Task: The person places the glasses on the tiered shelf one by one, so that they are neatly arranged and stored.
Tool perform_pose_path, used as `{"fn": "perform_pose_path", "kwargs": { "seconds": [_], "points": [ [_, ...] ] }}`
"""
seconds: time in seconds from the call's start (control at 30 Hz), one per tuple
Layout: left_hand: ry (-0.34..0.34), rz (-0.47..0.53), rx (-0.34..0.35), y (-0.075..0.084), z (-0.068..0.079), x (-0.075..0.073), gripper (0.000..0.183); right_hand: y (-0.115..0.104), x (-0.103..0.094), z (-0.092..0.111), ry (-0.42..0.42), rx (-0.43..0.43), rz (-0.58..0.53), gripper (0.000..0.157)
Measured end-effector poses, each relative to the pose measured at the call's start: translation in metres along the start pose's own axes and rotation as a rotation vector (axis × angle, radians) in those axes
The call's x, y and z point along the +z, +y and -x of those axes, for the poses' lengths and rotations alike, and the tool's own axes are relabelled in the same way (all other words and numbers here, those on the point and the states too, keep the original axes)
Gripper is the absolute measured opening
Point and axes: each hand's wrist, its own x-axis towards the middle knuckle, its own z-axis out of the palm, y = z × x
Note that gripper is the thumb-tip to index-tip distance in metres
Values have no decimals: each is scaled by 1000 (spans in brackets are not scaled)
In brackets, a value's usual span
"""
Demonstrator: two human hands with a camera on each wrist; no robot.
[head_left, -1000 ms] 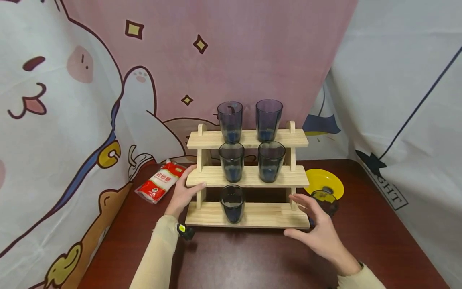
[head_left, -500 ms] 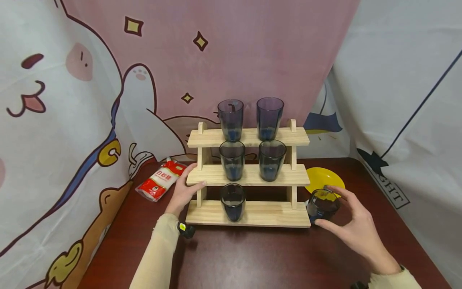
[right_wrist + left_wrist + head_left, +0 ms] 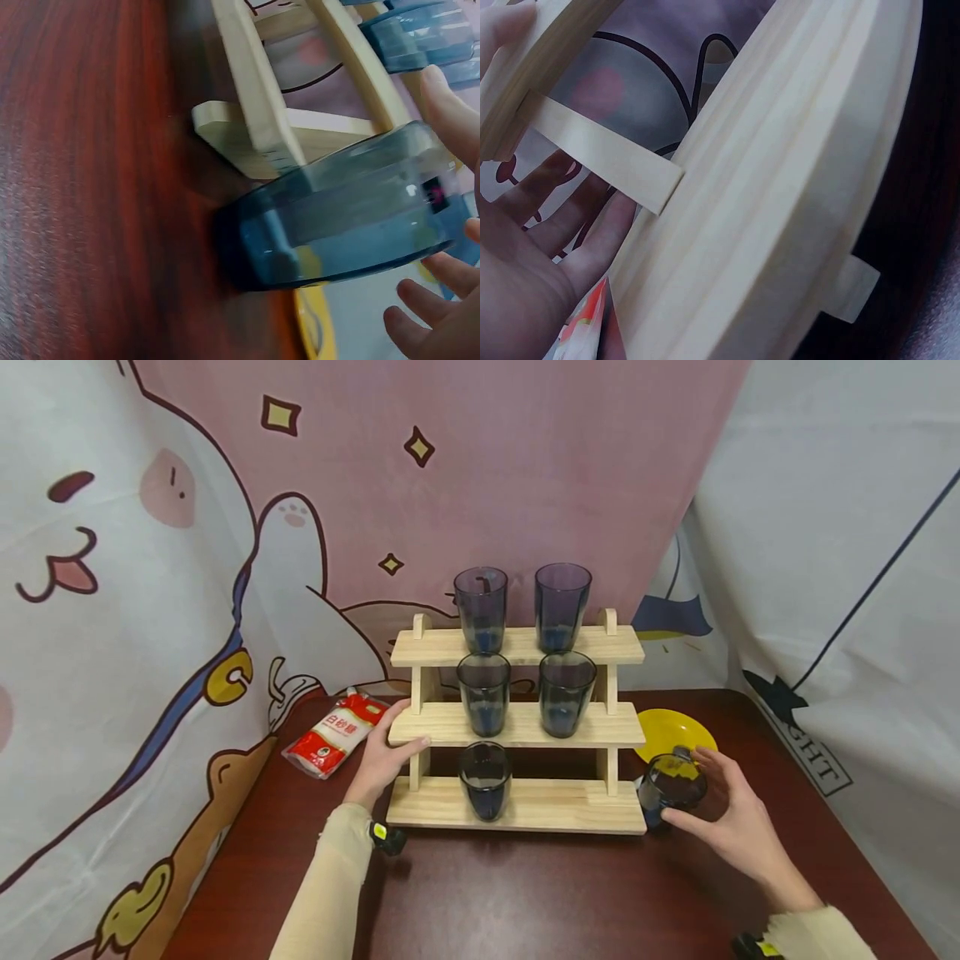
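Observation:
A three-tier wooden display stand (image 3: 420,803) holds several smoky drinking glasses. Its top and middle tiers carry two each, and one glass (image 3: 485,781) is on the bottom tier. My left hand (image 3: 377,762) grips the left end of the middle tier, the thumb on its front and the fingers behind. Right of the stand, another glass (image 3: 345,217) stands upright on the table. My right hand (image 3: 742,822) is spread about its rim, thumb on the near side and fingers on the far side. The right wrist view shows gaps between fingers and glass.
A yellow plate (image 3: 667,732) with a small dark thing on it lies behind the right-hand glass. Left of the stand lies a red and white sugar bag (image 3: 333,735). Printed cloth (image 3: 600,468) hangs around the dark red table (image 3: 510,893).
My right hand has moved right from the stand's right end to the separate glass, then drawn back slightly. My left hand keeps its hold on the stand, and the glasses have not moved.

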Motion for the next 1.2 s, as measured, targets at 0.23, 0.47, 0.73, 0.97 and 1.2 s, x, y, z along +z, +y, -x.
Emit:
{"fn": "perform_pose_path", "kwargs": {
  "seconds": [0.23,0.47,0.73,0.97,1.2],
  "points": [
    [-5,7,4,0,0,-1,75,16,15,-3,-81,55,-86,110],
    [-12,15,12,-2,-1,-1,75,17,21,-6,-106,100,-141,104],
    [-12,38,-21,-1,0,-2,78,15,26,-7,-67,98,-167,93],
    [-10,38,-25,-1,-2,-2,80,17,28,-5,-32,108,-200,90],
    [2,21,-1,-3,-1,-1,75,17,26,5,11,227,-147,94]
  ]
}}
